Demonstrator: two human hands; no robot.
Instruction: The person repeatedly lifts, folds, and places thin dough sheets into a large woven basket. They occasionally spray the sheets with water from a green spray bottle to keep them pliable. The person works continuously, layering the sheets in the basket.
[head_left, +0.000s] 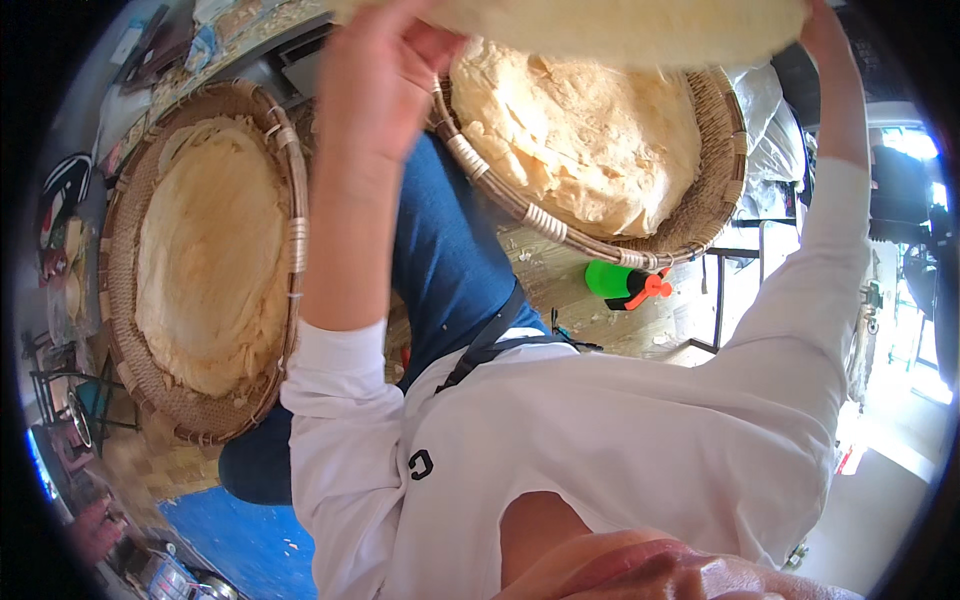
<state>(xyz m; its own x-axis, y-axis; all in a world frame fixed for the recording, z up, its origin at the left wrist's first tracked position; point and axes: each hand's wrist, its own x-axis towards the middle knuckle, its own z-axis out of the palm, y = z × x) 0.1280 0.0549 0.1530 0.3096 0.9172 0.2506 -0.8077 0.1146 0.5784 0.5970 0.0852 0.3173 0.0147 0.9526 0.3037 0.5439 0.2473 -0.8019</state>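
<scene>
At the top edge, a pale thin sheet, probably flatbread (615, 30), is held up and blurred by motion. My left hand (382, 82) grips its left part, fingers curled, also blurred. At the sheet's far right edge is my right hand (816, 22), its fingers mostly hidden or cut off by the frame. Beneath the sheet, a stack of similar thin sheets (577, 142) fills a round woven basket (544, 221). Left of my left forearm, a second woven basket (298, 240) bears another stack of round sheets (214, 262), apart from both hands.
A green spray bottle (609, 279) with an orange trigger stands on the wood-look floor (555, 262) below the right basket. Clear plastic bags (772, 142) hang beside that basket. A crumb-strewn counter (247, 37) runs along the upper left. A blue mat (240, 536) lies lower left.
</scene>
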